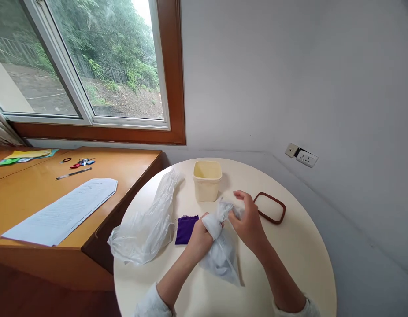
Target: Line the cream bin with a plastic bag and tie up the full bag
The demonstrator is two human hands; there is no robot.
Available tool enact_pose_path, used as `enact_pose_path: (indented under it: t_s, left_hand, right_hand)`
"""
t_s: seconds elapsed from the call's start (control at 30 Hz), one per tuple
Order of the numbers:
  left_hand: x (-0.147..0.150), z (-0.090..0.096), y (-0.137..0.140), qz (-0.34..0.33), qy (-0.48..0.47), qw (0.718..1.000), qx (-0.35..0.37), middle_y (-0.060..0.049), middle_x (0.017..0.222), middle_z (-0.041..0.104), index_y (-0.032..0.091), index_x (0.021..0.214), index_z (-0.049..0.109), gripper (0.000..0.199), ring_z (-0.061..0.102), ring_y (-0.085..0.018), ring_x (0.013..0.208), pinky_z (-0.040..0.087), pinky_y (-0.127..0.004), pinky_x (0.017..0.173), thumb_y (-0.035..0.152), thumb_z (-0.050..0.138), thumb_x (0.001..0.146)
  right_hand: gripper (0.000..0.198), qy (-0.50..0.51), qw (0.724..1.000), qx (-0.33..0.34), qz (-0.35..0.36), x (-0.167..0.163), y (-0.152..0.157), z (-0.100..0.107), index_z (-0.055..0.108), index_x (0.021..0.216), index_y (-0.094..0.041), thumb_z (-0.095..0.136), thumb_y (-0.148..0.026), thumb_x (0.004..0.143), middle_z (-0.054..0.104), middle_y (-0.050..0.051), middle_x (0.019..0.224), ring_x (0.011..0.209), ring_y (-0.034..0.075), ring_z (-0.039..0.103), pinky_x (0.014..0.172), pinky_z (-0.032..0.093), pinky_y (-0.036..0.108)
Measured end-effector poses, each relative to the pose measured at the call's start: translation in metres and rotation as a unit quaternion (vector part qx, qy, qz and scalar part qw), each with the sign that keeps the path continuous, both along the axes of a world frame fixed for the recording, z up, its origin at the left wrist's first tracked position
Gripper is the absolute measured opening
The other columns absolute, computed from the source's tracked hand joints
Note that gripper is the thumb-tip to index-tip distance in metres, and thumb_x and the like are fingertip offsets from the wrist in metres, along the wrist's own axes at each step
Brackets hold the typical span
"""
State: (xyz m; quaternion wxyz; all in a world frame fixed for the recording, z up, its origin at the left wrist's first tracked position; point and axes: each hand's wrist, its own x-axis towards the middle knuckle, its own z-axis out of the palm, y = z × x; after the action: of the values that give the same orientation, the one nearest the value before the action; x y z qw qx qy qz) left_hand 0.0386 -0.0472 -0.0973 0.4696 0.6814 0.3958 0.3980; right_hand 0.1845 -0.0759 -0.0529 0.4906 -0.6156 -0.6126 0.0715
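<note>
A white plastic bag [222,257] with something pale bundled inside hangs at the near middle of the round table, its neck twisted. My left hand [200,237] is closed round the neck, with a loop of plastic over the fingers. At the bag's top end, my right hand [249,220] has its thumb against the plastic and its fingers spread apart. A folded purple cloth [186,230] lies just left of my left hand. Beyond both hands stands a cream square plastic tub [207,187] with no lid on it. What the bag contains cannot be made out.
A second, crumpled clear plastic bag [147,226] covers the left part of the round table [303,264]. A brown rounded frame [273,208] lies right of my right hand. The wooden desk [134,163] holds papers [68,211], a pen [73,173] and keys [83,163].
</note>
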Motion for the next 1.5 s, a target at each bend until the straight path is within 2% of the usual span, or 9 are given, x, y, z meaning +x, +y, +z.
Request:
enact_pose_path:
  t_s: [0.1,0.2,0.33,0.57,0.83,1.0,1.17,1.37,1.5]
  left_hand:
    - [0.002,-0.001,0.001,-0.004,0.026,0.999,0.030,-0.003,0.084,0.055,0.015,0.078,0.055,0.007,0.052,-0.018,0.082,0.043,-0.031,0.076,0.013,0.049,0.077]
    - [0.002,-0.002,0.000,-0.016,0.048,0.998,0.044,-0.004,0.090,0.052,0.016,0.086,0.055,0.019,0.050,-0.018,0.085,0.043,-0.033,0.079,0.007,0.043,0.075]
    - [-0.001,0.000,-0.001,-0.027,0.068,0.996,0.045,-0.004,0.094,0.048,0.017,0.090,0.054,0.027,0.050,-0.018,0.087,0.044,-0.032,0.079,0.002,0.043,0.070]
    - [-0.009,0.012,0.000,-0.058,0.115,0.989,0.077,-0.004,0.089,0.048,0.017,0.085,0.054,0.022,0.052,-0.018,0.083,0.044,-0.031,0.074,0.004,0.040,0.073]
    - [-0.015,0.014,-0.006,-0.084,0.193,0.972,0.105,-0.004,0.086,0.048,0.017,0.079,0.057,0.026,0.050,-0.016,0.077,0.042,-0.028,0.069,0.001,0.042,0.066]
    - [-0.019,0.018,-0.012,-0.079,0.150,0.981,0.094,-0.006,0.094,0.049,0.017,0.076,0.060,0.019,0.052,-0.017,0.083,0.043,-0.028,0.074,0.013,0.042,0.081]
    - [-0.028,0.014,-0.011,-0.061,0.132,0.979,0.142,-0.008,0.103,0.043,0.016,0.065,0.057,0.025,0.049,-0.018,0.089,0.041,-0.030,0.079,0.027,0.047,0.086]
    - [-0.028,-0.003,-0.007,-0.058,-0.046,0.995,0.068,-0.008,0.096,0.042,0.015,0.073,0.059,0.031,0.044,-0.021,0.099,0.038,-0.032,0.089,0.042,0.050,0.084]
    - [-0.026,0.004,-0.005,-0.053,0.007,0.998,0.040,-0.008,0.097,0.042,0.015,0.068,0.057,0.035,0.043,-0.022,0.100,0.037,-0.037,0.091,0.046,0.050,0.082]
  right_hand:
    - [0.023,-0.057,0.991,0.109,-0.043,-0.010,-0.010,-0.001,0.046,0.098,-0.022,0.049,-0.018,0.075,0.055,0.007,0.095,0.095,0.023,0.051,0.087,0.038,0.042]
    - [0.015,-0.074,0.996,0.011,0.043,-0.022,-0.020,-0.003,0.047,0.091,-0.023,0.052,-0.023,0.078,0.056,0.003,0.081,0.079,0.020,0.054,0.074,0.043,0.035]
    - [0.021,-0.037,0.987,-0.122,0.097,-0.030,-0.020,-0.012,0.047,0.099,-0.024,0.052,-0.026,0.078,0.058,0.003,0.090,0.083,0.020,0.055,0.071,0.045,0.034]
    - [0.025,-0.061,0.985,-0.132,0.096,-0.032,-0.012,-0.018,0.050,0.093,-0.023,0.046,-0.011,0.072,0.057,0.001,0.081,0.075,0.019,0.053,0.072,0.043,0.035]
    - [0.036,-0.013,0.975,-0.191,0.116,-0.039,-0.014,-0.018,0.049,0.103,-0.026,0.047,-0.014,0.068,0.056,-0.001,0.077,0.072,0.017,0.054,0.064,0.042,0.029]
    - [0.032,0.008,0.981,-0.175,0.084,-0.028,-0.005,-0.019,0.051,0.091,-0.022,0.046,-0.011,0.062,0.049,-0.005,0.064,0.058,0.012,0.047,0.058,0.039,0.024]
    - [0.020,0.082,0.974,-0.179,0.115,-0.014,0.004,-0.025,0.054,0.083,-0.021,0.046,-0.014,0.066,0.041,-0.007,0.055,0.049,0.009,0.039,0.048,0.033,0.021]
    - [0.020,0.157,0.963,-0.172,0.139,-0.016,0.007,-0.033,0.060,0.084,-0.018,0.047,-0.017,0.069,0.062,0.000,0.076,0.066,0.013,0.055,0.059,0.041,0.021]
    - [0.016,0.142,0.961,-0.189,0.139,-0.018,0.007,-0.034,0.062,0.072,-0.017,0.046,-0.017,0.070,0.060,-0.001,0.066,0.058,0.011,0.050,0.054,0.038,0.021]
